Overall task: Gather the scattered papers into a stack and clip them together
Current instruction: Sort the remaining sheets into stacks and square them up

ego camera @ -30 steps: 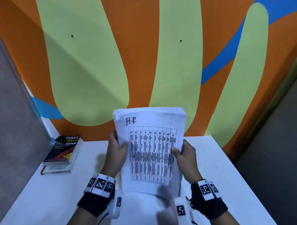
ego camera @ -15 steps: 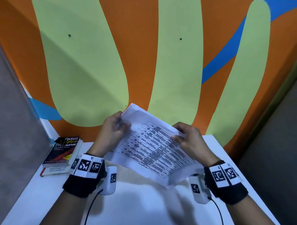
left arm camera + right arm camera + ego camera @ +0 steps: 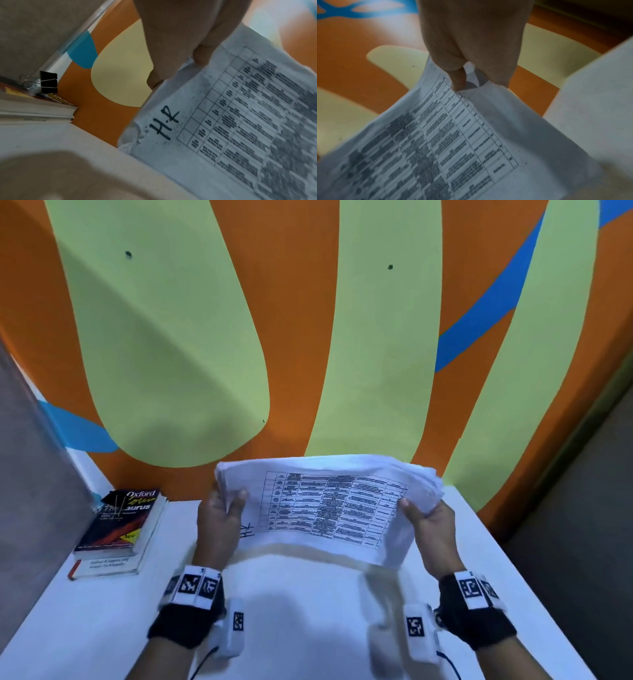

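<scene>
Paper stack [image 3: 329, 505] held in the air above the middle of the white tabletop [image 3: 308, 628], long side running left to right, printed table on the top sheet facing up toward the head camera. Handwritten "H.R" sits at the stack's left end, near the left thumb.

Left hand [image 3: 219, 518]: pinches the left short edge, thumb on the top sheet, fingers curled behind. Left wrist view confirms the thumb pressed onto the paper just above the "H.R" mark.

Right hand [image 3: 428, 529]: pinches the right short edge the same way, thumb on top, fingers underneath. Right wrist view shows the paper bending slightly under the thumb.

Far edges of the sheets look slightly fanned at the right end, not fully flush; blur makes this uncertain.

Black binder clip [image 3: 48, 82], silver wire handles, rests on top of the book [image 3: 120, 522] at the far left corner of the tabletop, well apart from the stack. Book lies flat on a second, thinner book [image 3: 106, 565]. Orange, green and blue painted wall [image 3: 308, 337] stands behind the tabletop's far edge.
</scene>
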{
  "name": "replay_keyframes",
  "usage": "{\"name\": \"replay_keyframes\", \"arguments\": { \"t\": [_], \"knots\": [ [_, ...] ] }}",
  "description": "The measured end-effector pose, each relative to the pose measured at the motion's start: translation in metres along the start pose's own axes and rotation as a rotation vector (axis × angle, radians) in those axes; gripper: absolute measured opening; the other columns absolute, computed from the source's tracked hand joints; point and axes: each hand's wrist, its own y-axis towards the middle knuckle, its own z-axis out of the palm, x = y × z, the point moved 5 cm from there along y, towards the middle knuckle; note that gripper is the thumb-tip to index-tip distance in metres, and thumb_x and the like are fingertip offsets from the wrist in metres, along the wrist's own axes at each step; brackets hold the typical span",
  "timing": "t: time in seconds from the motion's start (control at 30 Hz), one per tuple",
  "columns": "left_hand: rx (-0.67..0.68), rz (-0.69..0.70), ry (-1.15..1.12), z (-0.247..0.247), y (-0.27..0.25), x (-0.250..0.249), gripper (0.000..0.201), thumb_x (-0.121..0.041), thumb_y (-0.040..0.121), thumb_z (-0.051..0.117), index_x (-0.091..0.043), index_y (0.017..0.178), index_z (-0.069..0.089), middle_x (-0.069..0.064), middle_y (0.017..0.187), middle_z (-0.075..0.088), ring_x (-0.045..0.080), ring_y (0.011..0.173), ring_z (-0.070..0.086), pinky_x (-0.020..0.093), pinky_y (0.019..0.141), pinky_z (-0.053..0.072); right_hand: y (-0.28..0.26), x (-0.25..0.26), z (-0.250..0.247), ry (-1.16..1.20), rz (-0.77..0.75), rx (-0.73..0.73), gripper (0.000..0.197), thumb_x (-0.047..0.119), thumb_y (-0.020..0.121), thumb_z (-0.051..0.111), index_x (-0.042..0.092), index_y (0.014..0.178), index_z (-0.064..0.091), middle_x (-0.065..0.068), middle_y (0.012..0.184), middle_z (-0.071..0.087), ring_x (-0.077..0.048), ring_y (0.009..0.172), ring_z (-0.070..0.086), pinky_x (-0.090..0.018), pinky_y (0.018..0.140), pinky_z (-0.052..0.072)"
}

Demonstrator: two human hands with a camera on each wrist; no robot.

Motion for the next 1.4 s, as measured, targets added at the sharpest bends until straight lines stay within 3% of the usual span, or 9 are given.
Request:
{"name": "replay_keyframes", "arguments": {
  "t": [0.17,0.4,0.53,0.7,0.83,1.03,1.13,1.27,1.4],
  "knots": [
    [-0.147,0.067,-0.053,0.004,-0.006,-0.003,0.032,-0.009,0.09,0.061,0.001,0.118,0.051,0.009,0.104,0.06,0.026,0.099,0.058,0.033,0.081,0.044,0.006,0.02,0.011,-0.047,-0.18,-0.015,0.026,0.004,0.087,0.066,-0.002,0.112,0.062,-0.004,0.097,0.071,-0.001,0.081,0.068,-0.015,0.073,0.052],
    [-0.071,-0.056,-0.075,0.018,-0.011,0.032,0.043,0.002,0.089,0.058,-0.009,0.129,0.047,0.004,0.118,0.059,0.021,0.111,0.056,0.023,0.089,0.041,0.001,-0.021,0.022,-0.179,-0.107,0.049,0.035,-0.001,0.089,0.058,0.004,0.123,0.051,-0.011,0.121,0.061,-0.014,0.114,0.057,-0.04,0.102,0.044],
    [-0.118,-0.027,-0.129,0.006,-0.007,0.032,0.044,0.0,0.086,0.063,-0.022,0.122,0.049,-0.007,0.115,0.062,0.003,0.105,0.061,0.028,0.093,0.048,0.007,-0.018,0.022,-0.151,-0.127,0.036,0.035,0.001,0.087,0.064,0.004,0.12,0.055,-0.005,0.113,0.067,-0.01,0.104,0.063,-0.016,0.086,0.05],
    [-0.031,-0.115,-0.109,0.003,-0.003,0.05,0.042,-0.008,0.086,0.064,-0.02,0.125,0.052,0.007,0.12,0.065,0.029,0.11,0.061,0.059,0.096,0.047,0.012,-0.036,0.025,-0.181,-0.041,0.107,0.037,0.014,0.086,0.066,0.01,0.12,0.052,-0.011,0.108,0.067,-0.029,0.094,0.063,-0.037,0.081,0.05],
    [-0.026,-0.087,-0.165,0.001,-0.001,0.043,0.043,-0.012,0.085,0.066,-0.021,0.125,0.052,0.006,0.12,0.065,0.029,0.111,0.061,0.057,0.094,0.048,0.013,-0.033,0.027,-0.053,-0.032,0.138,0.037,0.0,0.09,0.06,0.006,0.125,0.049,-0.009,0.119,0.065,-0.012,0.106,0.064,-0.032,0.09,0.05],
    [0.069,-0.112,-0.105,0.008,0.0,0.044,0.035,-0.021,0.088,0.063,-0.027,0.122,0.055,0.002,0.118,0.067,0.024,0.113,0.06,0.057,0.098,0.045,0.022,-0.038,0.026,-0.072,0.039,0.133,0.035,0.004,0.088,0.063,0.02,0.116,0.05,-0.007,0.117,0.063,-0.031,0.115,0.059,-0.041,0.094,0.048],
    [0.135,-0.029,-0.047,0.015,0.009,0.007,0.034,-0.011,0.092,0.057,-0.027,0.121,0.053,0.0,0.112,0.066,0.022,0.107,0.061,0.05,0.091,0.05,0.026,0.004,0.017,-0.313,-0.203,-0.096,0.063,0.015,0.078,0.076,0.023,0.129,0.039,0.005,0.121,0.044,-0.029,0.117,0.053,-0.047,0.097,0.047],
    [0.313,0.21,0.084,0.033,0.019,-0.063,0.032,-0.001,0.09,0.055,-0.031,0.098,0.052,-0.008,0.091,0.063,-0.003,0.081,0.06,0.018,0.067,0.047,0.008,0.082,0.076,-0.758,-0.625,0.229,0.091,0.039,0.07,0.077,0.027,0.145,0.026,0.003,0.146,0.032,-0.025,0.138,0.031,-0.054,0.112,0.028],
    [0.363,0.39,0.208,0.052,0.019,-0.113,0.023,-0.008,0.082,0.062,-0.026,0.086,0.049,-0.003,0.073,0.06,-0.004,0.062,0.053,0.018,0.055,0.043,0.011,0.108,0.107,-0.67,-0.558,0.34,0.02,0.005,0.079,0.069,0.017,0.091,0.057,0.003,0.072,0.056,-0.001,0.069,0.05,-0.028,0.07,0.041]
  ]
}}
